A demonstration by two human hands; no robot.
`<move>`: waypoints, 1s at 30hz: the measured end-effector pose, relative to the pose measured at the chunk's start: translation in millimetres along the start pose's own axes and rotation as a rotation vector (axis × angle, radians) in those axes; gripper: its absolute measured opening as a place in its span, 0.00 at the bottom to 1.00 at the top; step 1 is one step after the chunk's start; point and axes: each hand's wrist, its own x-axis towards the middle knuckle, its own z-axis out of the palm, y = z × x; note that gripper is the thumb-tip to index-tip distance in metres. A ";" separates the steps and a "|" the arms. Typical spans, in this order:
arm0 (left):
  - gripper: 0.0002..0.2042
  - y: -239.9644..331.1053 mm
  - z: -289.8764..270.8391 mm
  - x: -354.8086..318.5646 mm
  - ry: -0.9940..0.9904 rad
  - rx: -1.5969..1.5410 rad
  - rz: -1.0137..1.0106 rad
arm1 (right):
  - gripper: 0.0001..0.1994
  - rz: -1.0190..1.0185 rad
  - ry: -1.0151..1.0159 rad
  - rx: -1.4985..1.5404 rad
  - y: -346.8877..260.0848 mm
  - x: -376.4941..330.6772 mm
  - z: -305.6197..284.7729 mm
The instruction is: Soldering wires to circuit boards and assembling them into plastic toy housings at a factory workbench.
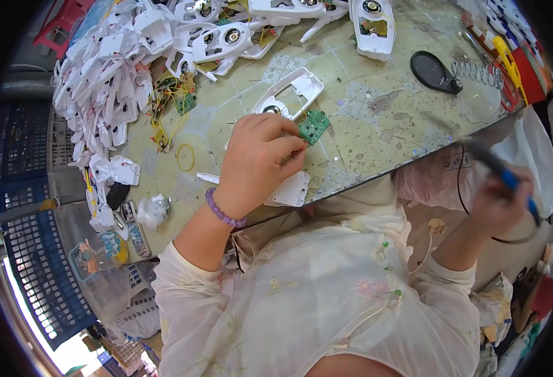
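Observation:
My left hand, with a purple bead bracelet at the wrist, is closed at the edge of a small green circuit board. A tiny red bit shows at its fingertips; I cannot make out what it is. Just beyond lies an open white plastic housing with a round speaker, partly covered by the hand. Below the hand, a white plastic cover sits near the table edge. Off to the right, my right hand, smeared by motion, grips a blue-and-black soldering iron with a cord.
White plastic parts are heaped at the far left beside tangled yellow wires. More housings with speakers line the back of the table. At the right are a black oval holder, a coiled spring and yellow-handled cutters.

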 end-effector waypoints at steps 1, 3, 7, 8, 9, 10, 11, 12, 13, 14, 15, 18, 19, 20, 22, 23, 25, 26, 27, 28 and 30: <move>0.04 -1.1 2.0 2.8 -0.015 -0.006 0.004 | 0.15 0.043 0.007 -0.018 8.6 -15.0 19.0; 0.05 -4.0 2.4 -0.2 -0.009 0.020 0.068 | 0.16 0.081 -0.060 0.042 22.4 -40.6 71.3; 0.07 -4.6 9.2 -6.6 -0.007 -0.014 -0.024 | 0.15 0.107 -0.181 0.159 49.4 -61.6 90.5; 0.07 -3.5 10.9 -5.4 -0.013 -0.026 -0.025 | 0.15 0.114 -0.177 0.147 52.5 -60.5 89.6; 0.08 -2.3 12.0 -3.8 -0.025 -0.028 -0.025 | 0.15 0.047 -0.209 0.145 53.5 -57.6 91.2; 0.09 -1.8 10.3 -3.0 -0.038 -0.023 -0.027 | 0.15 -0.020 -0.242 0.150 52.4 -54.5 95.8; 0.09 -1.3 8.9 -3.1 -0.043 -0.026 -0.033 | 0.15 -0.012 -0.242 0.148 51.3 -53.0 98.1; 0.09 -0.7 7.5 -3.6 -0.055 0.002 -0.028 | 0.15 -0.032 -0.275 0.089 50.4 -51.9 100.3; 0.09 0.0 7.2 -3.5 -0.062 0.030 -0.023 | 0.15 -0.055 -0.312 0.031 50.2 -49.7 101.7; 0.09 1.0 6.9 -3.5 -0.063 0.030 -0.030 | 0.15 -0.049 -0.316 0.032 50.2 -47.4 102.9; 0.09 2.3 7.0 -3.4 -0.066 0.041 -0.033 | 0.16 -0.055 -0.359 0.033 50.4 -45.5 104.2; 0.08 1.2 11.1 -2.1 -0.065 0.054 -0.025 | 0.16 -0.065 -0.385 0.028 54.8 -46.5 102.5; 0.07 1.2 10.9 -2.5 -0.061 0.064 -0.010 | 0.16 -0.074 -0.365 0.029 55.5 -48.1 102.2; 0.07 1.1 11.2 -3.2 -0.068 0.067 -0.019 | 0.16 -0.064 -0.366 0.035 55.0 -48.5 103.0; 0.07 0.7 12.5 -4.6 -0.049 0.036 -0.038 | 0.17 -0.023 -0.377 0.052 51.3 -46.2 104.4; 0.07 0.7 12.2 -5.3 -0.056 0.032 -0.042 | 0.17 -0.014 -0.375 0.051 51.0 -45.8 105.4; 0.07 1.0 11.2 -4.9 -0.059 0.048 -0.044 | 0.18 -0.065 -0.411 0.020 52.6 -44.7 108.2; 0.07 1.6 10.9 -4.0 -0.064 0.042 -0.046 | 0.18 -0.059 -0.409 0.016 53.4 -44.3 108.7; 0.07 2.5 10.4 -3.0 -0.074 0.037 -0.055 | 0.19 -0.085 -0.410 -0.003 54.2 -44.0 109.1; 0.08 3.0 9.6 -2.7 -0.084 0.036 -0.065 | 0.19 -0.112 -0.410 -0.017 54.5 -44.0 109.9; 0.08 2.8 9.9 -2.9 -0.086 0.041 -0.062 | 0.19 -0.109 -0.410 -0.024 53.9 -44.4 110.3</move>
